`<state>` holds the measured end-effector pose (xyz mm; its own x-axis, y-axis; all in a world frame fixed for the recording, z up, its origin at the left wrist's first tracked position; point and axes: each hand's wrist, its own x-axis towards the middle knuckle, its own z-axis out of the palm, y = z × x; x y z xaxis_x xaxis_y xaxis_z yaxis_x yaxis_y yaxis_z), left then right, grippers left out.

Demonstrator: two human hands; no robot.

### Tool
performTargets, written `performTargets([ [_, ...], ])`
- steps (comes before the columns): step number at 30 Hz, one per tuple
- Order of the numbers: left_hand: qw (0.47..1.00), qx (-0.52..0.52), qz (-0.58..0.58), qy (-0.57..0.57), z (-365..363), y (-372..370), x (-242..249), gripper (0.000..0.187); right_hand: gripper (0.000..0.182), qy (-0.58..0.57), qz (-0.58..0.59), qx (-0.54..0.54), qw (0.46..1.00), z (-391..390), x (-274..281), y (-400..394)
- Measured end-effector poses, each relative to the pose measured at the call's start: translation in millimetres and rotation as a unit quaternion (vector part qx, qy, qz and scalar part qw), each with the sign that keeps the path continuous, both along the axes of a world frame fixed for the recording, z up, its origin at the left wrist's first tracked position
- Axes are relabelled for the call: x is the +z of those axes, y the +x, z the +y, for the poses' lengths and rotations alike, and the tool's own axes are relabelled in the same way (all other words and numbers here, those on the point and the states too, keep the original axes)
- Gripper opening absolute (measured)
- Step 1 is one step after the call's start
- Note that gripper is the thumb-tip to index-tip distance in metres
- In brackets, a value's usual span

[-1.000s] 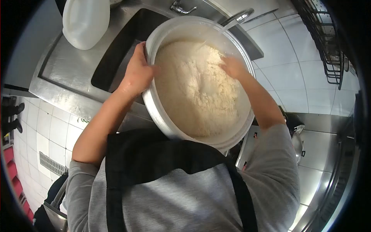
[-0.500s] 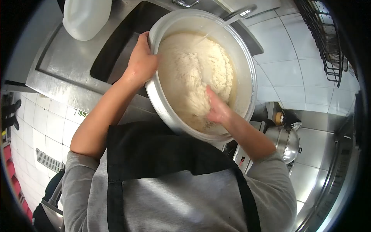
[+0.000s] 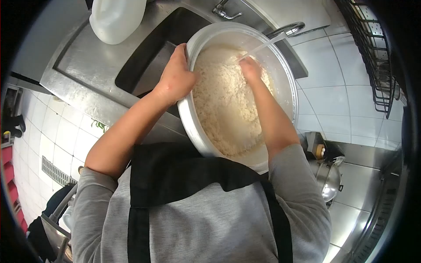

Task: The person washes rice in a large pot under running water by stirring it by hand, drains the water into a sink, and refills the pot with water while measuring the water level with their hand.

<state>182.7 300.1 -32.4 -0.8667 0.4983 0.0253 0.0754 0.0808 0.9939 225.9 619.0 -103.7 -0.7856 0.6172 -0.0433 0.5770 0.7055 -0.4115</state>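
A large round metal pot (image 3: 187, 115) holds pale, wet grains that look like rice (image 3: 221, 94) in cloudy water. My left hand (image 3: 177, 79) is closed on the pot's left rim, thumb side toward the top. Inside the pot, my right hand (image 3: 251, 70) is at the far side among the rice, close to where a stream of water (image 3: 265, 44) falls in. Its fingers are blurred and partly hidden, so their grip does not show. The water comes from a curved tap (image 3: 291, 29) above the pot's far right edge.
A dark sink basin (image 3: 151, 57) lies left of the pot, set in a steel counter (image 3: 87, 74). A white plastic jug (image 3: 117, 22) stands on that counter. At right are a black wire rack (image 3: 377, 65) and a lidded metal pot (image 3: 329, 177).
My right hand has swept from the pot's near right part to its far side, by the water stream. My left hand stays on the rim. The view has shifted slightly.
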Motion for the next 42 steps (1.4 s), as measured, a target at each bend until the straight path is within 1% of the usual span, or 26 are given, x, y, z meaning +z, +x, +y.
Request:
performTargets([
  [2,1.000,-0.005,0.000,-0.009,-2,0,4,0.075,0.076,-0.028,0.000,0.017,0.999,-38,2,-20],
  [4,1.000,-0.010,-0.009,-0.013,-4,1,10,0.074,0.081,0.057,-0.051,0.227,0.971,-77,20,-18],
  [6,1.000,-0.014,-0.024,-0.012,-6,1,15,0.074,0.076,0.103,-0.001,0.324,0.941,-127,42,18],
  [7,0.999,-0.016,-0.028,-0.006,-6,1,16,0.074,0.071,0.111,-0.003,0.361,0.926,-141,52,41],
  [8,0.999,-0.019,-0.033,0.001,-6,1,16,0.074,0.067,0.118,-0.006,0.397,0.910,-151,58,63],
  [10,0.999,-0.024,-0.030,0.004,-5,0,12,0.074,0.066,0.094,-0.033,0.469,0.878,-145,59,105],
  [13,1.000,-0.026,-0.015,-0.001,-4,-2,7,0.075,0.070,0.171,-0.155,0.493,0.839,-111,74,131],
  [16,0.999,-0.029,-0.020,0.007,-5,2,11,0.076,0.078,0.269,-0.186,0.389,0.861,-64,51,116],
  [18,0.999,-0.028,-0.017,0.017,-4,0,5,0.076,0.082,0.215,-0.184,0.321,0.904,-52,37,101],
  [19,0.999,-0.026,-0.018,0.014,-5,0,4,0.076,0.084,0.187,-0.182,0.285,0.922,-62,44,93],
  [20,0.999,-0.026,-0.018,0.011,-5,1,5,0.076,0.085,0.160,-0.246,0.255,0.921,-70,55,87],
  [23,1.000,-0.024,-0.016,-0.004,-5,0,8,0.076,0.075,-0.007,-0.340,0.348,0.873,-48,92,49],
  [24,1.000,-0.023,-0.016,-0.012,-6,1,9,0.075,0.050,0.018,-0.288,0.453,0.844,-28,91,32],
  [25,0.999,-0.020,-0.027,-0.006,-6,2,9,0.075,0.042,-0.078,-0.254,0.383,0.885,-16,87,8],
  [26,0.999,-0.017,-0.038,0.000,-5,3,10,0.074,0.034,-0.172,-0.216,0.307,0.911,-6,82,-17],
  [27,0.999,-0.013,-0.048,0.007,-5,4,10,0.074,0.028,-0.263,-0.174,0.228,0.921,-8,83,-31],
  [28,0.999,-0.007,-0.030,0.012,-6,1,9,0.073,0.024,-0.375,-0.112,0.150,0.908,-15,78,-45],
  [29,1.000,-0.007,-0.014,0.017,-4,1,4,0.073,0.021,-0.481,-0.049,0.063,0.873,-23,69,-51],
  [30,1.000,-0.006,0.002,0.020,-4,2,4,0.073,0.022,-0.576,0.013,-0.025,0.817,-30,64,-57],
  [31,1.000,-0.005,-0.002,0.016,-5,1,5,0.072,0.023,-0.661,0.022,0.013,0.750,-25,57,-61],
  [33,1.000,-0.006,-0.012,0.006,-5,2,8,0.072,0.027,-0.806,0.036,0.082,0.585,-8,45,-61],
  [36,1.000,0.003,-0.009,-0.015,-6,4,12,0.072,0.030,-0.789,0.095,0.177,0.580,-19,100,-44],
  [39,1.000,0.003,-0.011,-0.011,-5,5,11,0.073,0.024,-0.778,0.083,0.116,0.612,-19,117,-23],
  [40,1.000,0.002,-0.012,-0.003,-5,4,9,0.073,0.017,-0.501,-0.051,0.128,0.855,-45,134,-10],
  [41,1.000,-0.001,-0.019,-0.003,-5,4,10,0.073,0.016,-0.185,-0.169,0.268,0.930,-50,125,-8],
  [42,1.000,-0.003,-0.024,-0.001,-6,5,12,0.073,0.018,0.157,-0.265,0.369,0.877,-54,114,-6],
])
